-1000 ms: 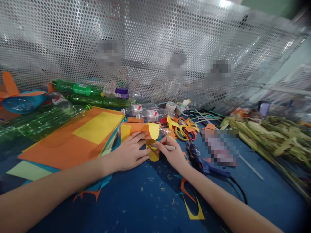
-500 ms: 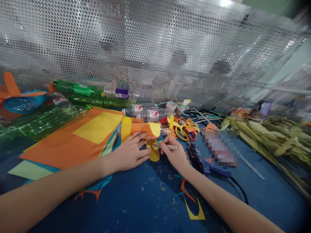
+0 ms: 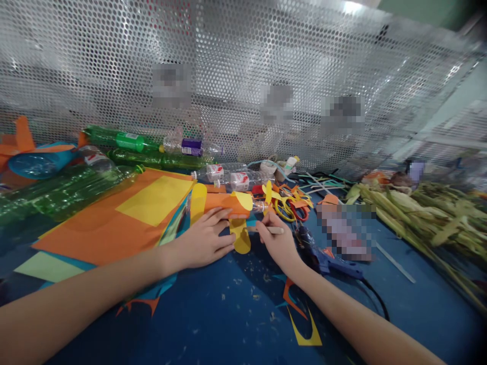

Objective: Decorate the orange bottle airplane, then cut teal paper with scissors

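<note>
Left hand point(image 3: 205, 240) splayed, fingers on that orange-wrapped bottle point(image 3: 218, 203) and yellow flap point(image 3: 241, 242); right hand point(image 3: 278, 241) pinching a pale stick point(image 3: 275, 230) by the flap.

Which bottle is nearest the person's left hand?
The orange-wrapped bottle with yellow paper pieces: the left hand touches it, while the other bottles lie farther off.

Craft workspace with coloured paper point(image 3: 106, 235), scissors point(image 3: 306, 212), glue gun point(image 3: 337, 264)
</note>
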{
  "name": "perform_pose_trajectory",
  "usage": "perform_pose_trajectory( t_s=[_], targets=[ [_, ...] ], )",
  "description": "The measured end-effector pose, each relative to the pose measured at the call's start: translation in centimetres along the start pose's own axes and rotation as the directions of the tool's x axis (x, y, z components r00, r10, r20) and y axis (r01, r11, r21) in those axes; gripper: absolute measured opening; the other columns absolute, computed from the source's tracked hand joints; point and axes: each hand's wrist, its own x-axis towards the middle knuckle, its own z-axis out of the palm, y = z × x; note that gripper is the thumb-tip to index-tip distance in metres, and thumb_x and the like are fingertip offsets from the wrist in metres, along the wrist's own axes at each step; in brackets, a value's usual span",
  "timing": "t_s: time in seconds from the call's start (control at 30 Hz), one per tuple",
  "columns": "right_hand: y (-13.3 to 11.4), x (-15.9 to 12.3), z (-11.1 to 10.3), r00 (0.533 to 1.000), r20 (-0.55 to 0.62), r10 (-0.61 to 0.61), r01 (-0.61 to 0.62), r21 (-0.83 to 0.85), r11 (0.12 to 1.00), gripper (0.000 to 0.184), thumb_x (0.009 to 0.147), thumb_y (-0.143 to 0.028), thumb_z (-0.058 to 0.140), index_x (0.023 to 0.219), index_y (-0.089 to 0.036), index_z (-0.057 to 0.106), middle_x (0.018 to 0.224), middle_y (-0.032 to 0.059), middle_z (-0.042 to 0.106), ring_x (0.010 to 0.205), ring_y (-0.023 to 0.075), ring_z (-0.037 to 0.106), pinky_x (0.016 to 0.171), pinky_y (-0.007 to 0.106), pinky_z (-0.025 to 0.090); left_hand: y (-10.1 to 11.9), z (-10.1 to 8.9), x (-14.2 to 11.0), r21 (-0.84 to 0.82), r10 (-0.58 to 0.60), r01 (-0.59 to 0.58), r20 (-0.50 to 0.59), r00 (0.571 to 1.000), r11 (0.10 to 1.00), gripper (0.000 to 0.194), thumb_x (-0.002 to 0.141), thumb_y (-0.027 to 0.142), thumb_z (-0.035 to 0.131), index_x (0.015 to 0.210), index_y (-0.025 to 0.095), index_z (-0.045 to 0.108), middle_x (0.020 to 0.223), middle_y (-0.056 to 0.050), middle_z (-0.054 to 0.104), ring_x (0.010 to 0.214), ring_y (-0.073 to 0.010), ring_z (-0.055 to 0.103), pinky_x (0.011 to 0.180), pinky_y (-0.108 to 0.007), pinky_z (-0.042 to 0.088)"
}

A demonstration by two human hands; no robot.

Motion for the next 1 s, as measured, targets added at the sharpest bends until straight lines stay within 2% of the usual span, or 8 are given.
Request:
perform_pose_trajectory(
  t_s=[0.5, 0.73, 1.0],
  targets=[
    [-0.44, -0.92, 0.6, 0.99, 0.144, -0.004, -0.006, 0.067, 0.998, 0.023, 0.08, -0.026, 0.051, 0.063, -0.024, 0.036, 0.042, -0.0082, 0.043, 0.042, 0.0121, 0.04, 0.045, 0.025, 0.031, -0.03, -0.05, 0.03, -0.016, -0.005, 0.004, -0.009, 1.0, 1.0, 0.027, 0.094, 0.035, 0.038, 0.104, 0.025, 0.061, 0.116, -0.007, 0.058, 0.133, -0.0258, 0.027, 0.108, -0.048, 0.024],
    [-0.29, -0.84, 0.62, 0.993, 0.121, -0.01, 0.005, 0.041, 0.999, 0.023, 0.08, -0.026, 0.052, 0.063, -0.024, 0.037, 0.043, -0.0079, 0.043, 0.043, 0.0125, 0.041, 0.046, 0.025, 0.032, -0.01, -0.06, 0.04, 0.007, -0.006, 0.005, 0.018, 1.0, 1.0, 0.029, 0.094, 0.037, 0.036, 0.108, 0.025, 0.059, 0.113, -0.007, 0.058, 0.133, -0.0261, 0.026, 0.108, -0.048, 0.025],
    [0.5, -0.4, 0.74, 0.992, 0.12, -0.047, 0.042, 0.044, 0.998, 0.02, 0.083, -0.031, 0.052, 0.068, -0.024, 0.04, 0.049, -0.0068, 0.045, 0.047, 0.0134, 0.042, 0.049, 0.026, 0.033, 0.03, 0.09, -0.03, 0.019, -0.01, 0.01, -0.003, 1.0, 1.0, 0.028, 0.094, 0.037, 0.037, 0.101, 0.025, 0.061, 0.111, -0.007, 0.057, 0.133, -0.0271, 0.025, 0.107, -0.048, 0.027]
  ],
)
